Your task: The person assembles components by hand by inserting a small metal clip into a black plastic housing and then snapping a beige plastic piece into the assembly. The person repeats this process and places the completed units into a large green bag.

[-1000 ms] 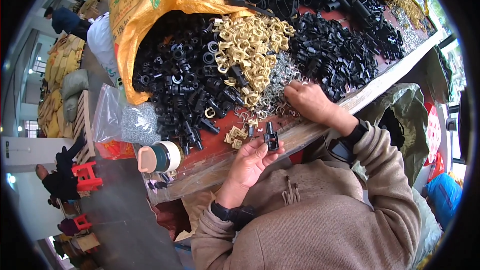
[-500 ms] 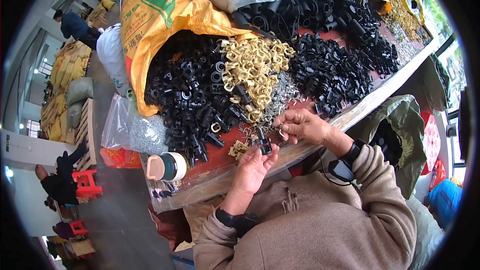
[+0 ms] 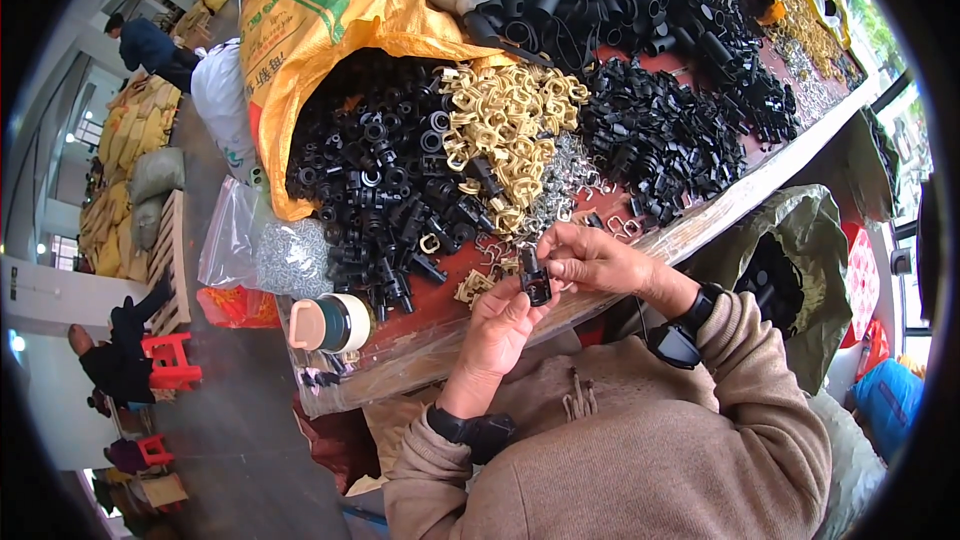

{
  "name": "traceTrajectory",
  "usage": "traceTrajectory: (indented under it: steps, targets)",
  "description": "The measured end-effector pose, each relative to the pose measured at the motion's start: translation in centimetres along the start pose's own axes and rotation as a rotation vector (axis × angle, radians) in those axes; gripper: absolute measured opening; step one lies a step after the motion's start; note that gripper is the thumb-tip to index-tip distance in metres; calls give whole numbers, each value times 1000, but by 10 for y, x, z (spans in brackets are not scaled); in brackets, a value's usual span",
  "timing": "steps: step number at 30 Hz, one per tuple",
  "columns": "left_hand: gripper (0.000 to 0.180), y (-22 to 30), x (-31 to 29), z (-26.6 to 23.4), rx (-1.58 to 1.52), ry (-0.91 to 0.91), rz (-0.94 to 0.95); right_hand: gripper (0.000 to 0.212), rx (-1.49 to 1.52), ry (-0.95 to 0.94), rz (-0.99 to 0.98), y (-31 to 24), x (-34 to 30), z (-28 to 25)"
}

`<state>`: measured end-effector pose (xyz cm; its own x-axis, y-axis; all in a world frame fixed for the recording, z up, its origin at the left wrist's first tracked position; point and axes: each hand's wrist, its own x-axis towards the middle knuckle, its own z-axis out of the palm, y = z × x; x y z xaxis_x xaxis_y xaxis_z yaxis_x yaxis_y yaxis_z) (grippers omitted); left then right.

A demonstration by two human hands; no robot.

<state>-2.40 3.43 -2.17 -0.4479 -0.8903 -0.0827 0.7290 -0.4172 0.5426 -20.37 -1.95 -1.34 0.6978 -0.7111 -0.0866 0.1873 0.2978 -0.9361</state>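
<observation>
Over the table's near edge, my left hand [image 3: 497, 332] pinches a small black plastic fitting [image 3: 535, 280] between thumb and fingers, held upright. My right hand [image 3: 605, 262] is closed, its thumb and fingertips against the fitting's right side; whatever lies between them is hidden. Just beyond the hands are loose silvery metal hooks [image 3: 568, 180] in a small heap. Cream-coloured plastic clips [image 3: 515, 130] are piled behind, with black ring-ended fittings [image 3: 380, 180] to their left. A heap of small black pieces [image 3: 660, 135] lies to the right.
An orange woven sack [image 3: 290, 90] opens onto the piles. At the table's left corner stand a lidded cup [image 3: 345, 324] and a clear bag of small metal parts [image 3: 292, 255]. A dark green sack [image 3: 815, 230] sits at the right. Other people are in the background left.
My right hand has come left and slightly down to the fitting, bringing its fingertips against it; a small pale metal piece showed at them before. My left hand stays nearly in place.
</observation>
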Motion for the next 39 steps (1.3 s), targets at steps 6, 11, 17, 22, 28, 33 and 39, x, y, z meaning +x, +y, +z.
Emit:
traceTrajectory:
  steps: [6,11,17,22,28,33,39]
  targets:
    - [22,-6,-4,-2,97,111,124,10,-145,166,-254,15,-4,5]
    - [24,-10,-6,3,152,176,136,11,-360,270,-230,14,-9,12]
    - [24,-14,-9,4,155,165,212,11,-144,266,-94,3,-15,22]
    - [26,-17,-11,4,112,198,186,12,-185,299,-144,8,-15,20]
    - [24,-8,-15,7,11,149,22,7,-683,234,-445,-10,-15,20]
    - [25,-7,-17,8,6,138,-74,12,-1127,193,-540,-31,-20,35]
    - [27,-4,-18,9,18,163,-136,17,-1316,167,-594,-29,-21,37]
